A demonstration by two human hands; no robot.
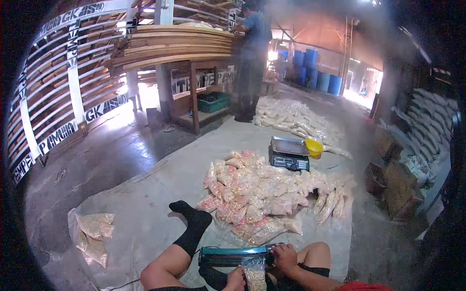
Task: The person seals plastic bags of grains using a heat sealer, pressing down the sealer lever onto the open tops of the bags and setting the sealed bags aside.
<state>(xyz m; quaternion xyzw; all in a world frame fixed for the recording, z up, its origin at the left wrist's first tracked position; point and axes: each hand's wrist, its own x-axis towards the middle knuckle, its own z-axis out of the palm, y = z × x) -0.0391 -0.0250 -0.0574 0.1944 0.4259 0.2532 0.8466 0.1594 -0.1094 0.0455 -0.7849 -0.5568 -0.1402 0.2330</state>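
Left hand point(236, 280) clamped on bag point(256, 278), just below sealer point(233, 251) at tarp's point(155, 194) near edge. Hands apart; right hand point(285, 256) touches sealer's right end, grip unclear. Filled bags point(252, 194) beyond.

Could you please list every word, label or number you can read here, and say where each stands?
"TEMPE": white strip behind the wooden table
"GK": rack's lower white strip; more letters follow, unclear
"GK": rack's upper white strip; likewise
Red print on the filled bags: too blurred
Scale markings: too small
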